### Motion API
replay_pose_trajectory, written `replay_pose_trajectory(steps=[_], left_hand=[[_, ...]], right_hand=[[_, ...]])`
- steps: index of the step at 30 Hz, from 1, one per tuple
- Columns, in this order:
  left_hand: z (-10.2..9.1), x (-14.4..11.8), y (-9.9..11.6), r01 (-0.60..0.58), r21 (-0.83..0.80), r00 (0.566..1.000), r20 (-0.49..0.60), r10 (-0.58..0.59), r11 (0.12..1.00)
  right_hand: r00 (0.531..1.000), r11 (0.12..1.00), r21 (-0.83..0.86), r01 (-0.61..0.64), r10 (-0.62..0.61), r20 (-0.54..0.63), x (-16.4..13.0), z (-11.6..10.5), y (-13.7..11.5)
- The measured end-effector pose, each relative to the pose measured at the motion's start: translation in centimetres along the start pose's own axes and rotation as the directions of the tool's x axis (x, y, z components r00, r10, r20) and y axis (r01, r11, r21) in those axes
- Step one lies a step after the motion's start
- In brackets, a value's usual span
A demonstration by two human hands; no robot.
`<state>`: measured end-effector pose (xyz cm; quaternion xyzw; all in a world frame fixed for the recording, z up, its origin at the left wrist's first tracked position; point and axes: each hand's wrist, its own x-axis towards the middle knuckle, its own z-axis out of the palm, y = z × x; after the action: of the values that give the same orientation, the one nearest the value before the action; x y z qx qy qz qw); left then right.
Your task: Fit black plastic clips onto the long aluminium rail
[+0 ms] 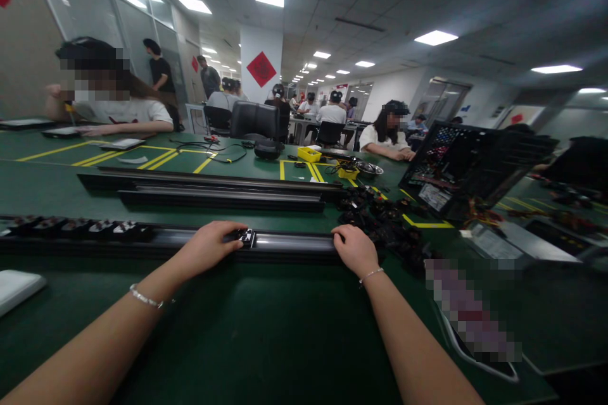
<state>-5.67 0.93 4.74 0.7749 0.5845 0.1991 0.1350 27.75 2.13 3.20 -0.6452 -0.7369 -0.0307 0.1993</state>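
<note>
Green matting [266, 329] covers the long bench where a black rail [289, 242] lies under both hands. Risk, by judgement — the small black clip [247, 238] could jam or skew in the channel if pushed unevenly. Left hand [209, 247] curls loosely over the rail, fingertips on the clip; right hand [354, 248] rests half-closed on the rail's end, clamping nothing — beyond it, a heap of black parts [380, 215], then more rails [218, 190] and seated workers [387, 136]

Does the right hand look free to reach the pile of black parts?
Probably yes: the right hand rests on the rail's end, and the pile lies just beyond it on the table with nothing between.
</note>
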Motion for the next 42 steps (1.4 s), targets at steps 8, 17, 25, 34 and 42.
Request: replay_pose_trajectory(steps=[8, 17, 25, 34, 42], left_hand=[[0.6, 0.2, 0.0, -0.039, -0.004, 0.999, -0.025, 0.039, 0.999], [1.4, 0.6, 0.2, -0.050, 0.053, 0.998, -0.041, 0.052, 0.997], [2.0, 0.5, 1.4, -0.057, 0.108, 0.993, -0.097, 0.067, 0.993], [2.7, 0.7, 1.7, -0.096, 0.070, 0.989, -0.103, 0.102, 0.993], [2.6, 0.2, 1.5, -0.231, 0.131, 0.969, -0.053, 0.239, 0.964]], right_hand=[[1.000, 1.000, 0.002, 0.003, -0.003, -0.006, -0.1, -0.2, -0.2], [0.992, 0.991, 0.073, 0.114, -0.109, -0.061, -0.3, 0.3, -2.1], [0.871, 0.844, 0.228, 0.486, -0.488, -0.050, -2.3, 2.0, -9.5], [0.888, 0.857, 0.236, 0.457, -0.455, -0.069, -2.5, 2.3, -10.1], [0.897, 0.869, 0.219, 0.443, -0.435, -0.086, -2.2, 2.7, -11.2]])
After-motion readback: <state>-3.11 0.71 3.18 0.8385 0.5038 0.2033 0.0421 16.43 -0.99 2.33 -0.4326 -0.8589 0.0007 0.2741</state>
